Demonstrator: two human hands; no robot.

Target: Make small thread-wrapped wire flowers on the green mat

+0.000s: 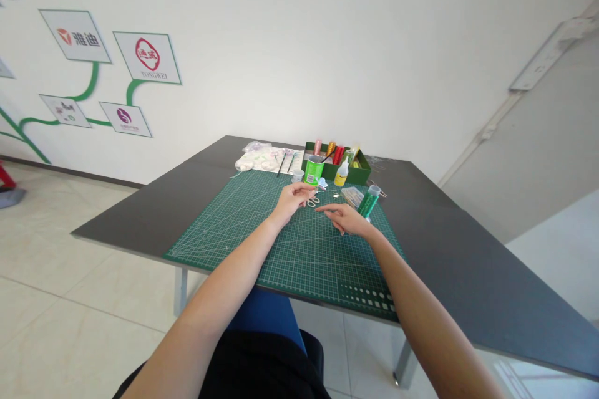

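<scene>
My left hand (291, 199) is raised over the green cutting mat (299, 243), thumb and fingertips pinched together. Whatever lies between those fingertips is too small to make out. Just to its right, my right hand (345, 218) points its index finger toward the left hand, the other fingers loosely bent and nothing visible in them. White-handled scissors (313, 202) rest on the mat between the two hands. Behind the left hand stands a bright green can (314, 169). Beside the right hand are a green tube-like spool (369, 201) and a clear plastic case (352, 196).
A yellow-labelled squeeze bottle (341, 173) stands before a dark green box (359, 174) holding colourful rolls. At the back left, thin brushes (281, 164) lie on a white cloth (257, 161). The dark table (187, 199) extends beyond the mat, with a wall behind.
</scene>
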